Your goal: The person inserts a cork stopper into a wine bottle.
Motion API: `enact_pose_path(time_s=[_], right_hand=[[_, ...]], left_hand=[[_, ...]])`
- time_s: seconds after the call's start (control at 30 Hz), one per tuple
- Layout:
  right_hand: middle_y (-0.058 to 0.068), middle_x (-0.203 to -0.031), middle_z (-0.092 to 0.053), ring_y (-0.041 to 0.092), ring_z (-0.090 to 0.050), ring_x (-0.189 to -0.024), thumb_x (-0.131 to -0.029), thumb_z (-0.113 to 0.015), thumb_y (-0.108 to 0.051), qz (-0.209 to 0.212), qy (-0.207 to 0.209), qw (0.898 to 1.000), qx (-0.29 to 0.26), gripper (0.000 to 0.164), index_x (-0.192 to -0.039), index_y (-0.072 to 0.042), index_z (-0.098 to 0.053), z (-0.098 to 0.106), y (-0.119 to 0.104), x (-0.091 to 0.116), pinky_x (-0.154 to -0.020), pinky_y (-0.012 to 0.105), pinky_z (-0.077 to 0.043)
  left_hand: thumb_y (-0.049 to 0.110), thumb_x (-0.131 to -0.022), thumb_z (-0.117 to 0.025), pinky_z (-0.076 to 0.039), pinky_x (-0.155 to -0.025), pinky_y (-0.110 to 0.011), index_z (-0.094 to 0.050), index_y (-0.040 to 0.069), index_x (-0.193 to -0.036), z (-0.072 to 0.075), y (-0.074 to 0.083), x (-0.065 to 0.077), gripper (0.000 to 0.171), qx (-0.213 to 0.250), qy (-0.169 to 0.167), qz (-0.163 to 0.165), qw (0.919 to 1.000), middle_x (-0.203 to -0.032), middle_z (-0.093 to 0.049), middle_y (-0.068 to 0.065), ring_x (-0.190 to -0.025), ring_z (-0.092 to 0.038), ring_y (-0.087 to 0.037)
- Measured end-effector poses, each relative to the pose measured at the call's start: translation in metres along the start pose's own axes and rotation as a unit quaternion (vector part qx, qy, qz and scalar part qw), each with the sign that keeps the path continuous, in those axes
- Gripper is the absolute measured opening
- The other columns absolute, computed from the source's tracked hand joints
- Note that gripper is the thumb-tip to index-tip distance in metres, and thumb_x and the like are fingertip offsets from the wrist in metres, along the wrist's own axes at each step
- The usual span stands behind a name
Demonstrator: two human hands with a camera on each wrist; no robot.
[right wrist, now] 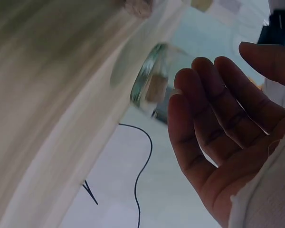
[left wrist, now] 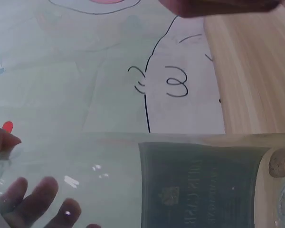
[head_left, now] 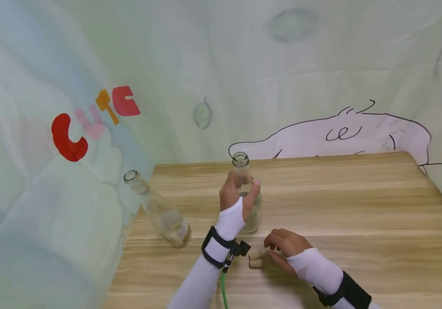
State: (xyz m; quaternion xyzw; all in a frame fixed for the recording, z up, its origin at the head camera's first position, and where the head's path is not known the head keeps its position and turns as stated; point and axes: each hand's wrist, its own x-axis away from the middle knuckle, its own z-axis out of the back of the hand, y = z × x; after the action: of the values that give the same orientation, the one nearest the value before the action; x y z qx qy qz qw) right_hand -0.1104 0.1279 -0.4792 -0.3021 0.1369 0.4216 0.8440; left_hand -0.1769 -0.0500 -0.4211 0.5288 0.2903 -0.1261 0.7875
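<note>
My left hand (head_left: 233, 194) grips a clear glass bottle (head_left: 255, 214) around its upper body, and the open mouth stands above the fingers. In the left wrist view the bottle's dark label (left wrist: 199, 185) shows reversed lettering through the glass. A cork (left wrist: 281, 162) shows near the bottle's base there; whether it lies inside is hard to tell. My right hand (head_left: 287, 245) hovers low over the table, fingers loosely bent and holding nothing. Just left of its fingertips, two corks (head_left: 255, 264) lie side by side. The right wrist view shows its palm and loose fingers (right wrist: 213, 109) near the bottle's base.
A second clear glass bottle (head_left: 163, 214) stands uncorked on the left of the wooden table (head_left: 340, 201). Pale cloth (head_left: 205, 51) with drawn figures hangs behind the table and along its left side. A green cable (head_left: 223, 289) runs from the left wrist camera.
</note>
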Motion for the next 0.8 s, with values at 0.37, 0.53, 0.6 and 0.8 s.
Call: enact_pose_path(time_s=[0.37,0.53,0.6,0.8], right_hand=[[-0.004,-0.086,-0.056,0.010,-0.056,-0.074,-0.069,-0.082,-0.010,0.011,0.006,0.999,0.047,0.028,-0.090,-0.011,-0.063,-0.020,-0.005,0.018,-0.062,0.025,-0.050],[0.003,-0.095,-0.059,0.017,-0.061,-0.081,-0.064,-0.083,-0.011,0.003,0.017,0.997,0.080,0.039,-0.098,-0.007,-0.064,-0.024,-0.002,0.027,-0.067,0.029,-0.054],[0.005,-0.097,-0.058,0.018,-0.061,-0.082,-0.063,-0.083,-0.011,0.000,0.017,0.996,0.085,0.041,-0.099,-0.006,-0.064,-0.025,0.000,0.030,-0.068,0.029,-0.054],[0.006,-0.099,-0.059,0.018,-0.062,-0.083,-0.063,-0.084,-0.010,-0.005,0.012,0.996,0.086,0.042,-0.100,-0.004,-0.065,-0.028,0.000,0.034,-0.070,0.030,-0.055]], left_hand=[[0.024,-0.088,-0.075,-0.055,-0.081,-0.044,-0.058,0.011,-0.101,-0.046,0.017,0.018,0.026,0.031,-0.068,-0.010,0.9971,-0.096,-0.065,-0.003,-0.094,-0.064,-0.019],[0.026,-0.087,-0.075,-0.055,-0.078,-0.043,-0.058,0.012,-0.100,-0.056,0.020,0.023,0.025,0.033,-0.084,-0.009,0.9959,-0.095,-0.066,-0.003,-0.093,-0.064,-0.017],[0.026,-0.087,-0.075,-0.055,-0.078,-0.045,-0.058,0.011,-0.100,-0.060,0.020,0.025,0.026,0.036,-0.088,-0.011,0.9954,-0.095,-0.066,-0.003,-0.093,-0.064,-0.017],[0.026,-0.087,-0.075,-0.055,-0.079,-0.046,-0.058,0.010,-0.102,-0.063,0.018,0.029,0.028,0.025,-0.087,-0.016,0.9957,-0.097,-0.066,-0.003,-0.093,-0.065,-0.016]])
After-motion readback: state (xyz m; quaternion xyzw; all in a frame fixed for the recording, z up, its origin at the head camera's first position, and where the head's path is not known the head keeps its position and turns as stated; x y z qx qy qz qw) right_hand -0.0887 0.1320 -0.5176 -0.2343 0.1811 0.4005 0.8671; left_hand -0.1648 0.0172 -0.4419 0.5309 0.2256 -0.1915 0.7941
